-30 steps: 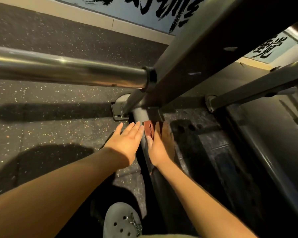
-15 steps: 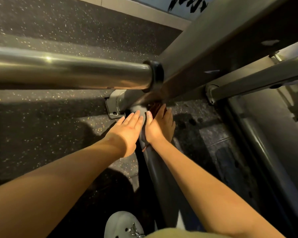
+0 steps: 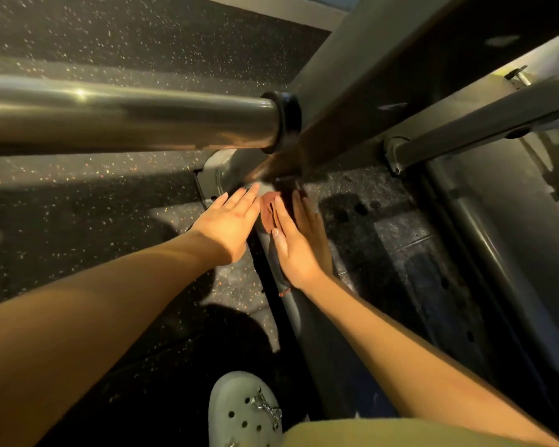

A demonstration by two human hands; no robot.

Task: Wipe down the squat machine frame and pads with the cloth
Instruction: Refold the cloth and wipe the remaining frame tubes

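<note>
A reddish-brown cloth (image 3: 269, 211) lies on the low grey frame tube (image 3: 291, 312) of the squat machine, close to where that tube meets the floor bracket (image 3: 211, 180). My right hand (image 3: 299, 241) presses the cloth against the tube with straight fingers; a corner of cloth shows below my wrist. My left hand (image 3: 229, 222) lies flat, fingers straight, on the left side of the same tube, beside the cloth. Part of the cloth is hidden under my right palm.
A thick steel bar (image 3: 126, 116) with a black collar crosses above my hands. A wide slanted frame beam (image 3: 384, 62) rises to the upper right, with a thinner bar (image 3: 484, 121) beside it. Speckled rubber floor lies on the left. My grey clog (image 3: 244, 411) stands below.
My right hand slid the cloth up toward the bracket, then back down the tube, so more cloth shows now. My left hand stayed alongside the tube. The camera moved closer.
</note>
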